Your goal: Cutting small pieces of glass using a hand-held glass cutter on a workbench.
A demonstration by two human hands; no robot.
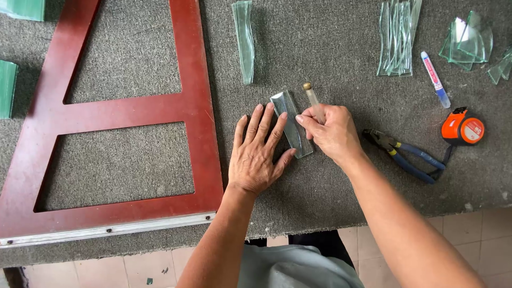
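A narrow strip of clear glass (290, 120) lies slanted on the grey carpeted table. My left hand (258, 151) rests flat on the carpet with its fingers spread, its fingertips pressing on the strip's left side. My right hand (332, 132) is closed around a glass cutter (311, 97), a slim pale handle with a brass cap at its far end. The cutter's lower end is hidden under my fingers at the right edge of the strip.
A red-brown wooden frame (200, 101) lies at left. Curved glass offcuts (244, 40) lie behind my hands, with more glass pieces (397, 34) at back right. Blue-handled pliers (408, 156), an orange tape measure (462, 128) and a marker pen (435, 79) are at right. The table's front edge (320, 226) is near me.
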